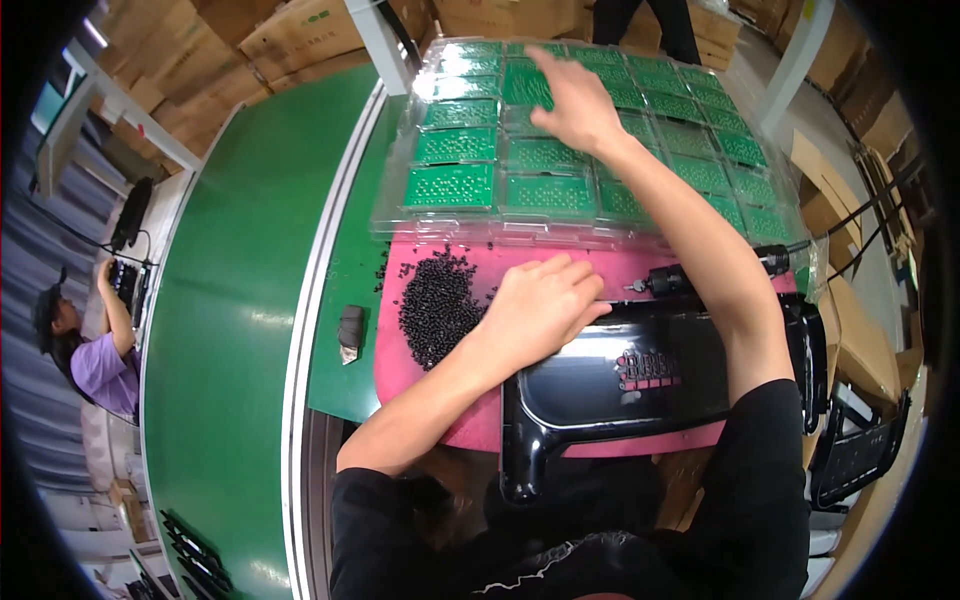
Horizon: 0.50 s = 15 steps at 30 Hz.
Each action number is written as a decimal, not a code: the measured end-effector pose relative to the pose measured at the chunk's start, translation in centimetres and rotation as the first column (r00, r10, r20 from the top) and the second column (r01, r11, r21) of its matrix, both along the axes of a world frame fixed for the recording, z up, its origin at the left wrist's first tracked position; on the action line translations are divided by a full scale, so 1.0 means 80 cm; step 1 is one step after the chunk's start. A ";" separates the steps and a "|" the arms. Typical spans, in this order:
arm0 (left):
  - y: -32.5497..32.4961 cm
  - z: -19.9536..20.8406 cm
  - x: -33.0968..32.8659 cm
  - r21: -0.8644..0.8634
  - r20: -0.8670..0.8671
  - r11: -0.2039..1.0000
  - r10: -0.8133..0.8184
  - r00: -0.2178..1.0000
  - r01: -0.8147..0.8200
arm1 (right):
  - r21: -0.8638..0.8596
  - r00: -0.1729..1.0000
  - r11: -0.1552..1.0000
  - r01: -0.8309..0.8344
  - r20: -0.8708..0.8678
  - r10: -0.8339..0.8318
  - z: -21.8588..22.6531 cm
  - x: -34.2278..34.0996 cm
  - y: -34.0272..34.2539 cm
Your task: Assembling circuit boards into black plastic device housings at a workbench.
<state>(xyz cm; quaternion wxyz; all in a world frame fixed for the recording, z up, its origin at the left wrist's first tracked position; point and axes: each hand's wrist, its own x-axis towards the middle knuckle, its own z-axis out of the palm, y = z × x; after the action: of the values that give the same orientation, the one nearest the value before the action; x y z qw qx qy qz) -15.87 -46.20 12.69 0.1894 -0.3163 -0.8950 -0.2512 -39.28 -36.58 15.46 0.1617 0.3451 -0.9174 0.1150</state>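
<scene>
- Left hand (pixel 540 310): back up, fingers bent, fingertips at the upper left edge of the black housing. Undersides of the fingers hidden; cannot tell whether it grips the housing or a small piece.
- Right hand (pixel 578 100): stretched far forward over the green circuit boards (pixel 450 185), thumb and fingers spread, no object seen in it. Contact with a board cannot be told.
- Black housing (pixel 600 390): glossy, lying on the pink mat (pixel 475 432) in front of the person, its lower left corner reaching past the mat's near edge. Pink shows through a group of small slots.
- Small black pieces (pixel 432 310): loose heap on the mat, just left of the left hand; a few scattered around it.
- Green circuit boards: laid in rows in the compartments of a clear plastic tray (pixel 388 222), beyond the mat.
- Powered driver (pixel 665 280): black, lying between tray and housing, partly behind the right forearm, tip to the left.
- Small dark object with a silvery end (pixel 350 332): on the green table (pixel 338 390), left of the mat.
- Farther left: long green surface (pixel 225 300) with pale rail; beyond it, a co-worker in purple (pixel 105 372), arm raised.
- Background: stacked cardboard boxes (pixel 310 45).
</scene>
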 end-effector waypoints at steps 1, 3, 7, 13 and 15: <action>-0.002 0.004 0.000 0.068 -0.013 0.997 0.027 1.000 -0.026 | -0.289 0.997 0.957 -0.017 0.063 0.036 0.009 0.011 0.000; -0.012 0.017 -0.001 0.234 -0.083 0.966 0.135 0.987 -0.112 | -0.613 0.968 0.790 -0.005 0.197 0.159 0.036 0.045 0.013; -0.016 0.049 0.002 0.503 0.075 0.828 0.245 0.967 -0.249 | -0.723 0.541 0.216 -0.656 -0.251 0.803 0.058 0.113 0.080; -0.002 0.047 0.021 0.626 0.249 0.778 -0.131 0.960 -0.056 | -0.862 0.693 0.493 -0.118 0.284 0.663 0.069 0.263 0.149; 0.002 0.051 0.026 0.564 0.261 0.824 -0.111 0.959 -0.059 | -0.810 0.746 0.587 -0.016 0.381 0.546 0.070 0.285 0.174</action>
<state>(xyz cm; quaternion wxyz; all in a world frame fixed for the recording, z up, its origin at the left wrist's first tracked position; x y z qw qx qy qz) -13.79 -46.02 16.75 0.1415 -0.2190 -0.7932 -0.5503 -16.49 -22.70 21.05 -0.0267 0.3380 -0.7086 0.6188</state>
